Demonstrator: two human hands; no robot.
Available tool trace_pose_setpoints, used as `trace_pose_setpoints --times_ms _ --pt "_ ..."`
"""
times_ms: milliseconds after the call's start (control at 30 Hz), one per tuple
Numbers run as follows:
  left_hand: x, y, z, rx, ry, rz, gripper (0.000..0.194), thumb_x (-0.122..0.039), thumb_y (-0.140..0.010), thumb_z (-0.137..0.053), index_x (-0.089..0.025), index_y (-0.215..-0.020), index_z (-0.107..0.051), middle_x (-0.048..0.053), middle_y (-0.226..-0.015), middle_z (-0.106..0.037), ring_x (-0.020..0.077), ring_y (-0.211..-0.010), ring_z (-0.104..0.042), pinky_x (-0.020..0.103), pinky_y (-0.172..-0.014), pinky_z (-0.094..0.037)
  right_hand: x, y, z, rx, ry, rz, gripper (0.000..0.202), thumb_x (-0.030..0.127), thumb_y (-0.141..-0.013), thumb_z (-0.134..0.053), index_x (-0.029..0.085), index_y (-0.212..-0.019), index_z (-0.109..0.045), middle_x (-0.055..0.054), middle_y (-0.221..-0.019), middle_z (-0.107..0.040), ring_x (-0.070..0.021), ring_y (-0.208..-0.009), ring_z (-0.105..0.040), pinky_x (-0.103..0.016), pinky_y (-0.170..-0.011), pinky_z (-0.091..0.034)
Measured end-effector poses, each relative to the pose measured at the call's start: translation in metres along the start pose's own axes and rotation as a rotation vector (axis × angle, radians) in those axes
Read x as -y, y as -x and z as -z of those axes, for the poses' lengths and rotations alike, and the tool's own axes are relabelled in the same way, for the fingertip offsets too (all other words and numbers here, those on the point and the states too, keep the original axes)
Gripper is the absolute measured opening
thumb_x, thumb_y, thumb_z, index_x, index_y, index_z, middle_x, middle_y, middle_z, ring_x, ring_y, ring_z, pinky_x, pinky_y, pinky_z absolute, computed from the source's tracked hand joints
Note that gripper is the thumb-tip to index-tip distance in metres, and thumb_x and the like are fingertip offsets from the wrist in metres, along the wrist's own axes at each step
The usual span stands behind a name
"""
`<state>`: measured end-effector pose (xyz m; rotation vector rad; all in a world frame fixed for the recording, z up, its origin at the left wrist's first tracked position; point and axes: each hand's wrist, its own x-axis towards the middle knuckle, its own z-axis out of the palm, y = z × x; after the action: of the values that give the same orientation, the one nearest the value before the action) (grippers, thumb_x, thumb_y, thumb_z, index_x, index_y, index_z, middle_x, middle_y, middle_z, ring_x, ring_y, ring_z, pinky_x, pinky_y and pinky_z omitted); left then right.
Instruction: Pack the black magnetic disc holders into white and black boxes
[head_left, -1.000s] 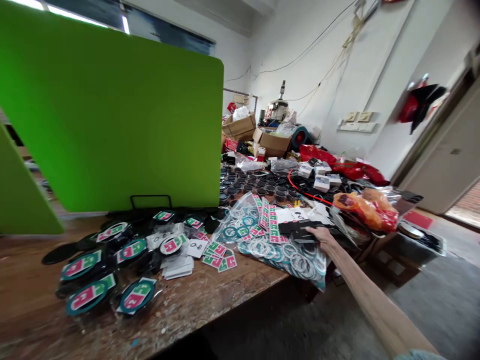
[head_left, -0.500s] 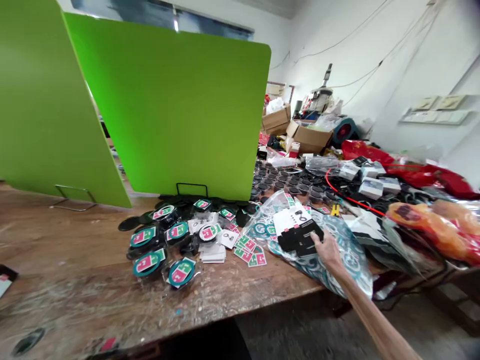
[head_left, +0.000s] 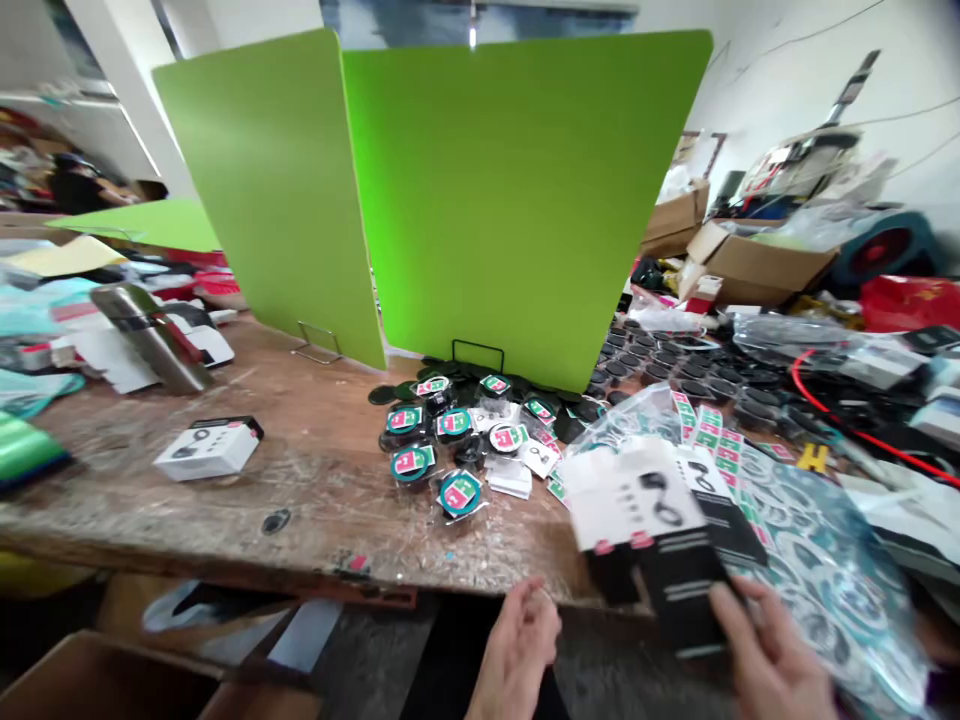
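My right hand point(head_left: 772, 640) grips the lower edge of a flat-folded carton point(head_left: 675, 560), white with printed pictures on one half and black on the other. The carton is tilted above the table's front right edge. Behind it another black-and-white flat carton point(head_left: 720, 510) lies on a clear bag of teal-and-white ring stickers point(head_left: 817, 560). My left hand point(head_left: 521, 635) is in front of the table edge, its fingers curled together with nothing visible in them. Several bagged black round items with teal ring labels point(head_left: 459, 492) lie on the table beyond it.
Green divider panels point(head_left: 510, 210) stand at the back of the wooden table point(head_left: 322, 500). On the left are a finished white box point(head_left: 211, 448) and a steel flask point(head_left: 150, 335). A white card stack point(head_left: 510, 478) lies mid-table. An open cardboard box point(head_left: 112, 680) is below left.
My view has swung left. My right hand has lifted a flat carton off the sticker bag and brought it nearer. My left hand has come into view.
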<state>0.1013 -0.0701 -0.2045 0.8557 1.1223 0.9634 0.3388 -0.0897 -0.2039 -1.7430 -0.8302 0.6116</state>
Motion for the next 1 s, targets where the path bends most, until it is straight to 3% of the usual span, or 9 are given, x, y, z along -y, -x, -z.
trace_pose_setpoints --times_ms 67,133,267,367,467,633,800,933,1000 --pt "-0.01 -0.01 -0.01 0.01 0.265 0.035 0.063 -0.06 -0.079 -0.059 -0.021 -0.127 -0.05 0.011 -0.117 -0.065 0.0258 -0.109 -0.061 0.037 -0.091 -0.048 -0.023 0.039 -0.027 0.215 -0.155 -0.053 0.049 0.06 -0.077 -0.059 0.021 -0.106 -0.053 -0.01 -0.104 -0.068 -0.0268 -0.092 -0.065 -0.035 -0.077 -0.054" --pt "-0.016 -0.014 -0.009 -0.007 0.301 0.003 0.058 -0.054 -0.082 -0.058 -0.022 -0.129 -0.047 0.011 -0.123 -0.063 0.0256 -0.111 -0.06 0.038 -0.095 -0.046 -0.038 0.063 -0.049 0.296 -0.104 0.016 0.04 0.054 -0.085 -0.053 0.02 -0.106 -0.053 -0.011 -0.103 -0.068 -0.0257 -0.089 -0.066 -0.035 -0.076 -0.055" --pt "-0.017 -0.013 0.017 -0.049 -0.141 -0.17 0.046 -0.049 -0.085 -0.056 -0.019 -0.119 -0.053 0.011 -0.114 -0.067 0.0248 -0.1 -0.063 0.037 -0.092 -0.048 -0.02 0.06 -0.062 0.248 0.352 0.572 0.041 0.03 -0.092 -0.049 0.02 -0.131 -0.044 -0.014 -0.124 -0.058 -0.0268 -0.11 -0.058 -0.044 -0.092 -0.05" --pt "-0.016 -0.008 0.032 -0.079 -0.39 -0.216 0.043 -0.049 -0.083 -0.056 -0.019 -0.113 -0.06 0.01 -0.109 -0.069 0.0246 -0.099 -0.063 0.032 -0.087 -0.05 0.009 0.039 -0.067 0.371 0.628 0.993 0.055 0.009 -0.089 -0.035 0.024 -0.142 -0.034 -0.01 -0.137 -0.049 -0.0273 -0.126 -0.045 -0.048 -0.096 -0.046" --pt "-0.015 -0.006 0.039 -0.043 -0.5 -0.232 0.037 -0.048 -0.086 -0.052 -0.02 -0.107 -0.064 0.007 -0.1 -0.071 0.022 -0.088 -0.065 0.028 -0.075 -0.052 0.019 0.027 -0.077 0.415 0.794 1.188 0.054 0.006 -0.084 -0.039 0.024 -0.135 -0.044 -0.01 -0.128 -0.056 -0.0289 -0.12 -0.049 -0.047 -0.09 -0.049" --pt "-0.01 -0.01 0.039 -0.054 -0.637 -0.303 0.024 -0.043 -0.089 -0.049 -0.022 -0.096 -0.06 0.002 -0.084 -0.069 0.0179 -0.076 -0.064 0.026 -0.069 -0.049 0.017 0.038 -0.082 0.359 0.755 1.145 0.02 0.016 -0.089 -0.042 0.025 -0.101 -0.056 -0.006 -0.097 -0.064 -0.0218 -0.09 -0.061 -0.038 -0.08 -0.048" --pt "-0.012 -0.015 0.038 -0.098 -0.698 -0.421 0.027 -0.038 -0.093 -0.043 -0.023 -0.113 -0.054 0.007 -0.109 -0.063 0.0208 -0.101 -0.059 0.036 -0.091 -0.046 0.052 0.062 -0.081 0.321 0.783 0.991 0.018 0.009 -0.091 -0.036 0.021 -0.085 -0.049 -0.002 -0.078 -0.058 -0.0194 -0.076 -0.055 -0.038 -0.079 -0.037" --pt "-0.019 -0.013 0.038 0.067 -0.809 -0.566 0.082 -0.038 -0.07 -0.073 -0.017 -0.139 -0.035 0.016 -0.133 -0.049 0.0304 -0.122 -0.045 0.049 -0.105 -0.035 0.076 0.072 -0.089 0.303 0.741 0.999 0.02 0.006 -0.089 -0.034 0.021 -0.084 -0.046 -0.001 -0.076 -0.055 -0.0188 -0.074 -0.052 -0.038 -0.082 -0.031" --pt "-0.023 -0.013 0.036 0.162 -0.764 -0.584 0.092 -0.035 -0.062 -0.079 -0.017 -0.141 -0.036 0.016 -0.136 -0.047 0.0325 -0.126 -0.041 0.049 -0.107 -0.033 0.088 0.07 -0.091 0.355 0.693 1.018 0.018 0.007 -0.089 -0.035 0.021 -0.088 -0.048 0.0 -0.077 -0.055 -0.0183 -0.073 -0.053 -0.037 -0.082 -0.031"
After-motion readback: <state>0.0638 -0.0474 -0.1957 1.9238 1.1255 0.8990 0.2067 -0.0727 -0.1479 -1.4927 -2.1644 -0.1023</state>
